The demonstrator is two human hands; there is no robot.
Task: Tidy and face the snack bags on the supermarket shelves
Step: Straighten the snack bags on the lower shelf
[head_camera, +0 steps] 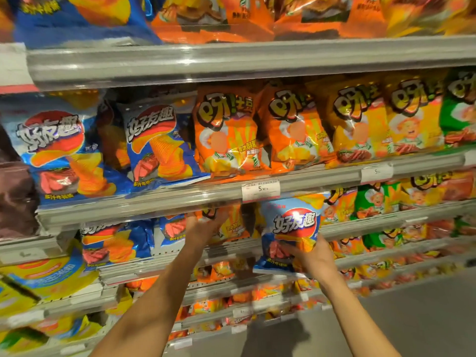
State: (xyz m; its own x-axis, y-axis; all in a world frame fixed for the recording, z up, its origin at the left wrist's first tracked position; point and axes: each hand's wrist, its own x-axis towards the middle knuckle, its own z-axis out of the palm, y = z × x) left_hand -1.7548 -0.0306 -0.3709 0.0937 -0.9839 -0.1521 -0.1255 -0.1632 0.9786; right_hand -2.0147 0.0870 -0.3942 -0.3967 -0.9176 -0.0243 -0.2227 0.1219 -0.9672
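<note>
Your right hand [313, 256] holds a blue snack bag [289, 234] from below and in front of the shelves, its grip curled round the bag's lower right part; the bag stands upright with its printed front toward you, its top edge just under the price tag [260, 189] on the shelf rail [134, 206]; your left hand [203, 225] reaches up to an orange snack bag [226, 220] on the shelf under that rail, fingers laid against the bag's front, though blur leaves it unclear whether this grip closes on the bag or only presses it; on the same shelf, to the left, stand more blue bags [116, 240]; on the shelf above, two blue bags [159, 143] lean at the left, the nearer one tilted, beside a row of upright orange bags [226, 130], then yellow bags [360, 124] and a green bag [458, 114] at the far right; the top shelf [231, 60] carries further blue and orange packs; lower shelves recede to the right and are blurred.
</note>
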